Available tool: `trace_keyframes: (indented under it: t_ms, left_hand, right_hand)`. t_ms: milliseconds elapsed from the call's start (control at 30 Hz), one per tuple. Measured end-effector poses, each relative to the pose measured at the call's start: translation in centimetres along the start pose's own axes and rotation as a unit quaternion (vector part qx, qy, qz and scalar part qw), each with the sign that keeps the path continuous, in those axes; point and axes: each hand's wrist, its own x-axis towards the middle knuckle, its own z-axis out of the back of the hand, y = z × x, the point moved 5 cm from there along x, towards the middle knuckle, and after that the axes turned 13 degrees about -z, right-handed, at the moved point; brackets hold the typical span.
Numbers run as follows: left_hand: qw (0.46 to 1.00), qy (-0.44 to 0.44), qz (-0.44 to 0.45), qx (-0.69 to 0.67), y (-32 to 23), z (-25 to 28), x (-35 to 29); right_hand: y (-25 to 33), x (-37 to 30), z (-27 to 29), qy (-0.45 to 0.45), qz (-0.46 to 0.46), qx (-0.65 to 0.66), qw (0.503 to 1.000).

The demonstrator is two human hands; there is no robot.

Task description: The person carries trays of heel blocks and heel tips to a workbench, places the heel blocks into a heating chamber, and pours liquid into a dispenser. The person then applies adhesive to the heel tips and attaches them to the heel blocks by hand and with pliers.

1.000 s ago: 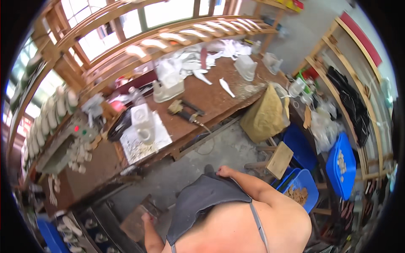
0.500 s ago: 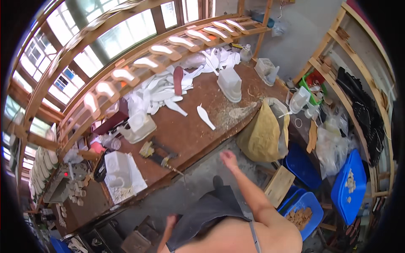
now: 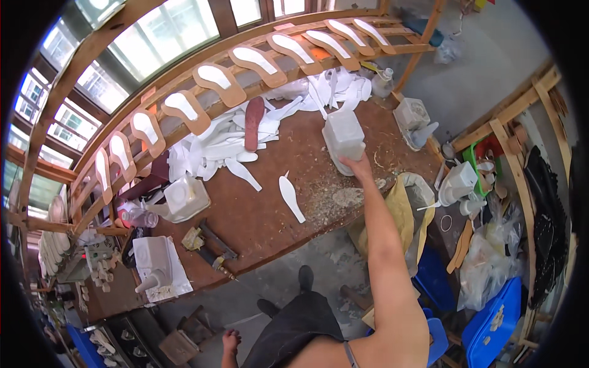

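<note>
My right arm reaches across the brown workbench point(image 3: 257, 214). At its end my right hand point(image 3: 356, 164) is closed on the near edge of a cloudy white plastic tub point(image 3: 343, 134), which rests on the bench. My left hand point(image 3: 231, 341) hangs low beside my dark apron point(image 3: 297, 325), fingers loosely bent and apart, nothing in it. A single white insole-shaped piece point(image 3: 291, 197) lies on the bench left of the tub. Farther back, a reddish sole point(image 3: 254, 124) sits on a heap of white cut pieces point(image 3: 208, 144).
Tan soles with white tops point(image 3: 256, 64) line a wooden rack behind the bench. A gluey-looking tool point(image 3: 208, 245) and plastic containers point(image 3: 186, 199) stand at left. A yellowish sack point(image 3: 392, 211), a blue bin point(image 3: 494, 322) and clear bags point(image 3: 485, 270) are at right.
My right hand has moved from above the floor to the plastic tub and taken hold of it. My view has shifted nearer the bench. The left hand still hangs low.
</note>
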Motion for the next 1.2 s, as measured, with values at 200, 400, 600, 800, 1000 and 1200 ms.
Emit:
trace_keyframes:
  t_ms: [200, 400, 600, 800, 1000, 1200]
  left_hand:
    - [1.000, -0.009, -0.003, -0.027, 1.1, -2.1, -0.9]
    - [0.983, 0.109, -0.017, 0.147, 0.7, -6.0, -1.9]
    - [0.998, 0.004, -0.031, 0.058, 10.1, -2.3, -1.1]
    - [0.999, 0.020, -0.008, -0.027, 14.0, 4.9, 0.3]
    - [0.984, -0.062, 0.053, -0.161, 21.1, 19.1, 2.8]
    - [0.948, -0.175, 0.082, -0.252, 22.6, 30.8, 3.4]
  right_hand:
    - [-1.1, -2.1, -1.3, -0.054, 0.027, -0.027, 0.998]
    - [-2.4, -8.7, 1.9, -0.077, 0.057, -0.107, 0.990]
    - [-0.7, -24.7, -6.7, 0.099, 0.081, -0.055, 0.990]
    - [0.9, -44.1, -15.5, 0.215, 0.013, -0.061, 0.975]
    - [4.9, -60.3, -28.0, 0.332, 0.010, -0.164, 0.929]
    - [6.5, -67.8, -42.3, 0.455, 0.110, -0.209, 0.858]
